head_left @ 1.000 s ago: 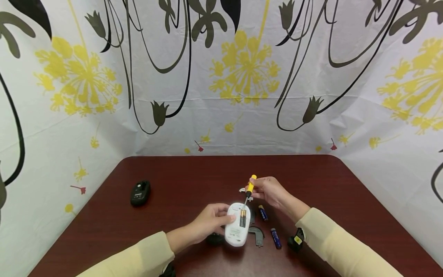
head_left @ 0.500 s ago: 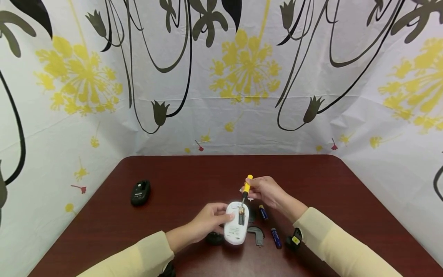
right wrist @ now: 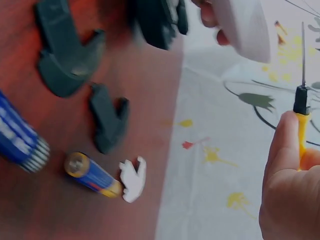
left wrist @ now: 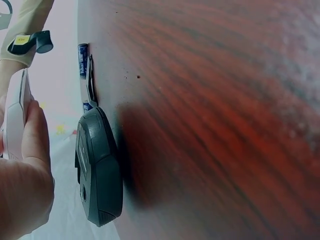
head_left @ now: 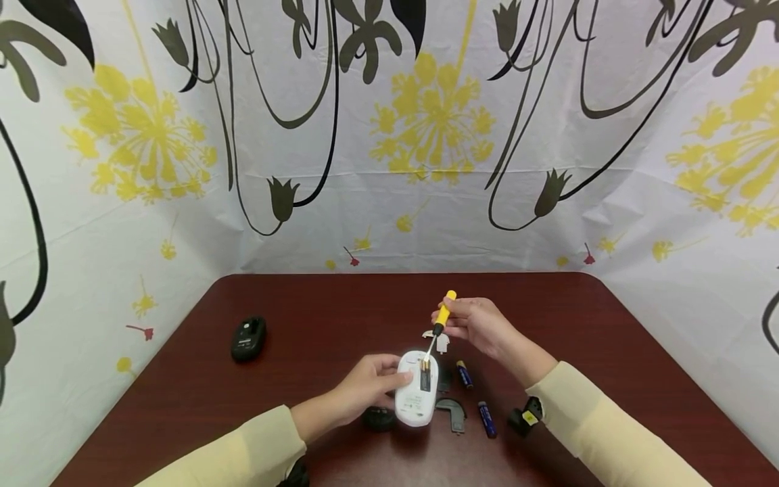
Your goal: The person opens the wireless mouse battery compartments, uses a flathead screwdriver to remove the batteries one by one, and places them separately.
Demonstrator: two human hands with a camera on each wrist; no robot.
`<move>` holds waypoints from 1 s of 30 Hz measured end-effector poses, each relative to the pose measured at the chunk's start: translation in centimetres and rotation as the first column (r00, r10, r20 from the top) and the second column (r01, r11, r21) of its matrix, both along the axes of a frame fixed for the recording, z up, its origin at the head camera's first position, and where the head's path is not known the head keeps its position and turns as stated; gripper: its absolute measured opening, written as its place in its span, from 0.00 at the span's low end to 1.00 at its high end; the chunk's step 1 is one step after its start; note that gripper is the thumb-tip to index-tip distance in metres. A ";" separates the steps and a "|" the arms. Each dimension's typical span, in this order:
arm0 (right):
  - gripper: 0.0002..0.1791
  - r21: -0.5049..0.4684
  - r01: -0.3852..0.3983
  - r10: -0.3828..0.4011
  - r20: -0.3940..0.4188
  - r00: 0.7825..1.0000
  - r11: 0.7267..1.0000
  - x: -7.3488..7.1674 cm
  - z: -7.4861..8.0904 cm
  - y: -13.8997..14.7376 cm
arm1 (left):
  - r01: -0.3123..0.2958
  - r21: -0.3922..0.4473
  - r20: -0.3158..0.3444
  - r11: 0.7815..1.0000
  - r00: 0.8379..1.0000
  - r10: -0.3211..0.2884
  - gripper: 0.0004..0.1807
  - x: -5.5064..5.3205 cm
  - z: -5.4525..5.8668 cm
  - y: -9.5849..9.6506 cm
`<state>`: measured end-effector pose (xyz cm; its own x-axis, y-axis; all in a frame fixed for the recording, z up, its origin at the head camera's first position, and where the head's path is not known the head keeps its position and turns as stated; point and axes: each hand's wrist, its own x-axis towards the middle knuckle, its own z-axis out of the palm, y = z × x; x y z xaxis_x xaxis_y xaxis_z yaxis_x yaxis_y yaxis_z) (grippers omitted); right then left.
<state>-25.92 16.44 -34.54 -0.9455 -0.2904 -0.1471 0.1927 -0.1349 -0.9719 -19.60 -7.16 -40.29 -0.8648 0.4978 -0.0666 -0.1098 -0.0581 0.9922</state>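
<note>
My left hand (head_left: 372, 384) holds a white computer mouse (head_left: 415, 406) with its underside up and battery compartment uncovered. Gold-tipped batteries (head_left: 425, 373) show inside the compartment. A yellow-handled screwdriver (head_left: 444, 314) is gripped in my right hand (head_left: 487, 330), its thin shaft slanting down. In the head view, the tip overlaps the upper end of the compartment. Below the left hand, a black mouse (left wrist: 102, 165) lies on the table. The white mouse (right wrist: 245, 30) also shows in the right wrist view, to the left of the screwdriver (right wrist: 301, 130).
Two loose blue batteries (head_left: 487, 419) lie right of the white mouse. Near them are dark curved covers (head_left: 452, 412) and a small white cover (head_left: 442, 343). Another black mouse (head_left: 248, 339) rests at the far left of the brown table (head_left: 328, 311). A patterned cloth hangs behind.
My right hand shifts slightly left with the screwdriver, then back up and right, uncovering more of the white cover. The white mouse rises slightly in my left hand.
</note>
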 end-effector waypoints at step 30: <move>0.29 0.362 0.167 -0.141 -0.096 0.985 0.917 -5.3 -1.0 9.2 | -0.037 0.010 0.008 0.999 0.999 0.037 0.19 0.4 0.0 0.0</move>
